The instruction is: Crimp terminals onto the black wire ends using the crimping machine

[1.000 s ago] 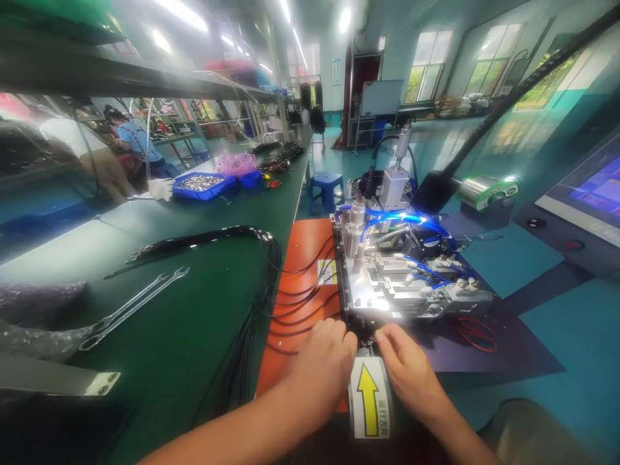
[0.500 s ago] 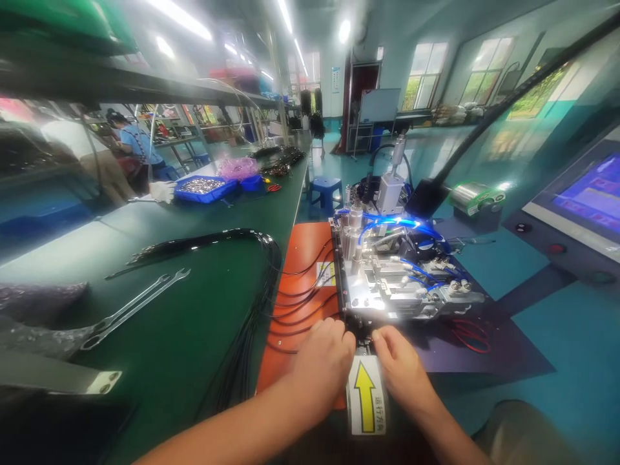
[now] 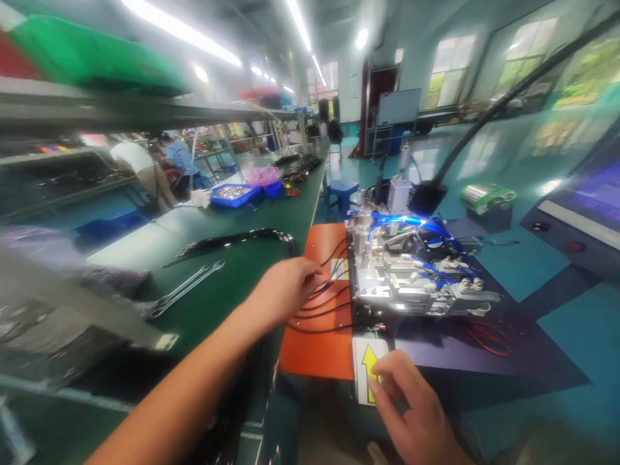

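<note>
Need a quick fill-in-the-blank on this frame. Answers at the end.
The left hand is at the cables, which are ____.
The plate under them is ____.
The right hand partly covers an arrow coloured ____.
The wrenches number ____.

Missing: black; orange; yellow; two.

Bare, smooth left hand (image 3: 283,290) with slim fingers, bare, tapering left forearm (image 3: 188,387) uncovered to the view's edge, bare, slender-fingered right hand (image 3: 414,403) (fingernails too blurred to make out)
</note>
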The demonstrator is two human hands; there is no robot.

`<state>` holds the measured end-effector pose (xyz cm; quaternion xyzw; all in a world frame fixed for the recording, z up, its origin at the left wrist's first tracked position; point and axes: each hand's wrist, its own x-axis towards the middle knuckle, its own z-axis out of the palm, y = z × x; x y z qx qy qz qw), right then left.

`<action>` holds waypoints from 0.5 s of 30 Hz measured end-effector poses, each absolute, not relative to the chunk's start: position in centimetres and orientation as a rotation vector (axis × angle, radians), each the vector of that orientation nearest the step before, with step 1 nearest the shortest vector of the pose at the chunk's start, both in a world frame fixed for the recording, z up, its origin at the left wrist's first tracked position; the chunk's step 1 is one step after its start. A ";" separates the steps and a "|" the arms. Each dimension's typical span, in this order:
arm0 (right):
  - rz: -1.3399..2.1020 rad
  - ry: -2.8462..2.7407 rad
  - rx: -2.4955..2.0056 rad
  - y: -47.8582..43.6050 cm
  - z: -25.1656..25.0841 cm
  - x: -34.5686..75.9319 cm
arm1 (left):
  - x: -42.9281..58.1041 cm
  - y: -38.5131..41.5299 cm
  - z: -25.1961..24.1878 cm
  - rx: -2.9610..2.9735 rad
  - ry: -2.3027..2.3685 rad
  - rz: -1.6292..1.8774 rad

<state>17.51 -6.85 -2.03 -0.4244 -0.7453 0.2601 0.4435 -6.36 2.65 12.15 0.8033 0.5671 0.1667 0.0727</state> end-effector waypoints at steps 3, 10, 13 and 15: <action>0.715 -1.863 -1.072 -6.6 -2.3 18.3 | -8.6 2.7 12.0 2.257 1.897 0.669; 0.732 -1.949 -1.049 -6.7 -2.7 19.0 | -14.4 -0.2 5.4 1.804 2.441 0.918; 0.713 -1.934 -1.038 -7.5 -2.5 19.2 | -16.6 -0.7 2.9 1.670 2.530 0.950; 0.721 -1.954 -1.002 -8.5 -2.7 19.3 | -17.6 -0.6 2.0 1.598 2.566 0.960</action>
